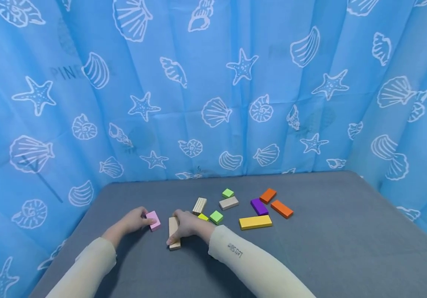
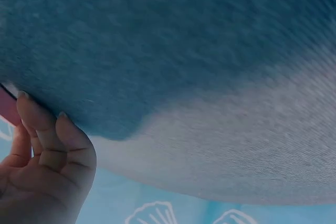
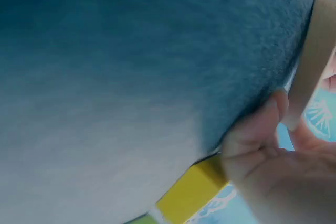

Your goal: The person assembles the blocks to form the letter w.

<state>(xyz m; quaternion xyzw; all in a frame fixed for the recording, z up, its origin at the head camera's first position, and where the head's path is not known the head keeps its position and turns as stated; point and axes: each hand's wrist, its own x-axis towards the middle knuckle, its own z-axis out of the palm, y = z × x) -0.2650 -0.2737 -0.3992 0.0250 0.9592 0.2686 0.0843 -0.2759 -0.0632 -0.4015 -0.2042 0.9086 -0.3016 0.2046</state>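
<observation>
At the left of the table, my left hand (image 1: 133,220) pinches a small pink block (image 1: 154,220), thumb on its near side. Only an edge of the pink block (image 2: 8,107) shows in the left wrist view, past the fingertips. To the right of it, my right hand (image 1: 191,225) spans a long plain wooden block (image 1: 173,225), thumb towards its near end and fingers at its far end. The right wrist view shows this wooden block (image 3: 314,56) between thumb and fingers. A yellow block (image 1: 203,217) lies just behind the right hand, partly hidden by it.
Beyond the right hand lie a striped wooden block (image 1: 199,205), two green blocks (image 1: 216,217) and a pale wooden block (image 1: 229,203). Farther right are a long golden-yellow block (image 1: 255,222), a purple block (image 1: 259,207) and two orange blocks (image 1: 282,209). A blue curtain (image 1: 213,82) surrounds the grey table.
</observation>
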